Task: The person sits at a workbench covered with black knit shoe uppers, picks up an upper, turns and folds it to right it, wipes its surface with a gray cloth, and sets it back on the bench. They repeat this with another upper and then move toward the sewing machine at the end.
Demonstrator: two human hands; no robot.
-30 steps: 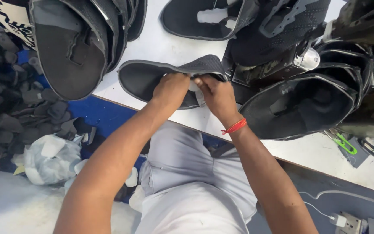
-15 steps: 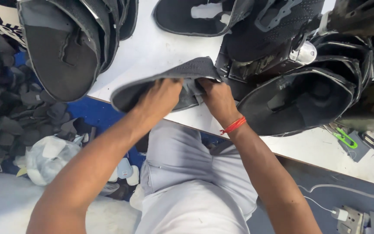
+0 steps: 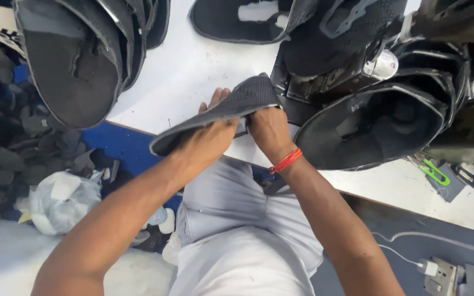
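Observation:
A dark grey textured shoe upper piece (image 3: 231, 109) is lifted off the white table (image 3: 193, 71) and tilted on edge. My left hand (image 3: 209, 134) grips its near long edge, fingers poking up behind it. My right hand (image 3: 270, 131), with a red band on the wrist, pinches the piece's right end beside a stack of black shoe uppers (image 3: 379, 120). Both hands hold the same piece over the table's front edge.
Another stack of dark uppers (image 3: 83, 60) lies at the left of the table, and one flat black piece (image 3: 237, 22) at the top. Green-handled snips (image 3: 434, 172) rest at the right. Fabric scraps and a plastic bag (image 3: 61, 200) lie on the floor at left; a power plug (image 3: 429, 267) is lower right.
The piece lay flat on the table a second ago. Both hands have since lifted it and turned it up on edge, its textured side now showing.

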